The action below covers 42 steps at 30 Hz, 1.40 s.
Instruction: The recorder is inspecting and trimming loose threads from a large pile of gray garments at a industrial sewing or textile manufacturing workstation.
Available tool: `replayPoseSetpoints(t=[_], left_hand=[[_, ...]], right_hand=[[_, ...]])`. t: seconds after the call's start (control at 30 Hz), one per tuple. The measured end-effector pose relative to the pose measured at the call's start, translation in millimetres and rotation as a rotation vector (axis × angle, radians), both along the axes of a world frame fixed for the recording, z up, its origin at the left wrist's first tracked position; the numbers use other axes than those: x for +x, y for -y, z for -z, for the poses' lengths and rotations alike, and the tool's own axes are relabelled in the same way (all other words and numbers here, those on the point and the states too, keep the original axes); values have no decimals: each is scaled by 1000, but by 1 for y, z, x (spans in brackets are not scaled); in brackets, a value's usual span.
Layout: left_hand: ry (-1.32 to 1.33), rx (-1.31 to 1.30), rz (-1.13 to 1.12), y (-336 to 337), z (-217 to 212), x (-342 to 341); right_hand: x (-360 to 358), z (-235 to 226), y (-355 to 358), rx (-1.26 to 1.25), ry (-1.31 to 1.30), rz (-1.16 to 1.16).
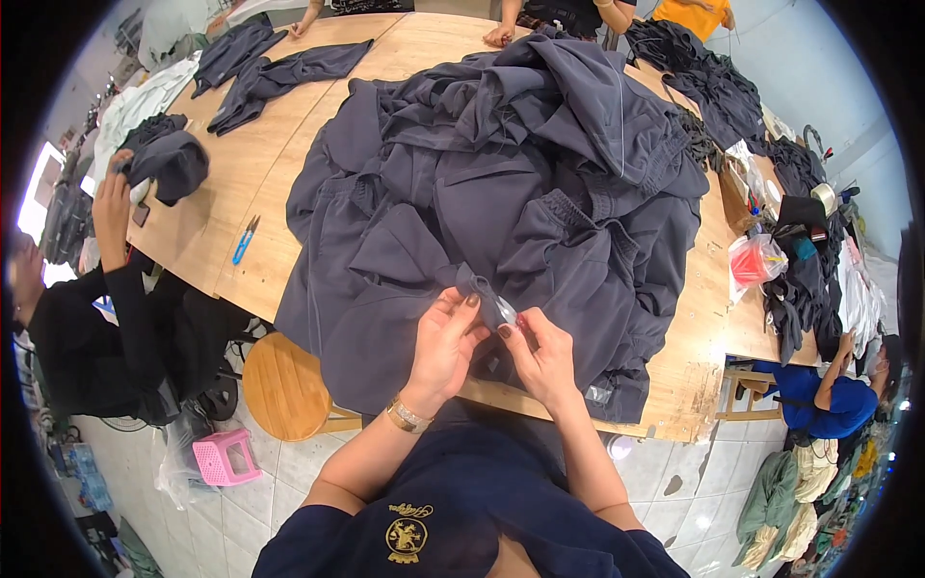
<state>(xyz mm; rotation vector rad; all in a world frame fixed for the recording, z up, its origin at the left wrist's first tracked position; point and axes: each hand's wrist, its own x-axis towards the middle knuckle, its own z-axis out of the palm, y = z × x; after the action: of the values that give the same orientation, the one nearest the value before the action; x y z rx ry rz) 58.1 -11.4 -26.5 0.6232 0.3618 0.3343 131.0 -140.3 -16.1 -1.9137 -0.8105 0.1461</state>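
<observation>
Pinched between the fingers of my left hand (pixel 448 342) is a narrow folded edge of a dark grey garment (pixel 473 280), lifted off the pile. My right hand (pixel 541 358) is closed close beside it, on a small shiny pale thing (pixel 507 310) with a bit of red; the fingers partly cover it and its kind cannot be made out. Both hands are over the near edge of a large heap of dark grey garments (pixel 472 207), some with gathered elastic waistbands.
Blue thread snips (pixel 246 240) lie on the wooden table (pixel 260 207), left of the heap. A round wooden stool (pixel 284 387) and a pink plastic stool (pixel 226 459) stand at lower left. Co-workers sit around the table; one at left holds a dark garment (pixel 171 164).
</observation>
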Motion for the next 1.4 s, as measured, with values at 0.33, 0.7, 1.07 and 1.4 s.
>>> replayPoseSetpoints(t=[0.33,0.7,1.07,1.4], left_hand=[[18,-17,-26,5,-6,3],[51,27,-48,6,-3,5],[62,-100,-29,5,2,5],[61,-81,3,6,-1,3]], right_hand=[[2,1,-2,10,-28,3],[2,-1,-2,2,-33,8],[2,1,-2,24,-88,-21],[3,0,-4,42,-49,-18]])
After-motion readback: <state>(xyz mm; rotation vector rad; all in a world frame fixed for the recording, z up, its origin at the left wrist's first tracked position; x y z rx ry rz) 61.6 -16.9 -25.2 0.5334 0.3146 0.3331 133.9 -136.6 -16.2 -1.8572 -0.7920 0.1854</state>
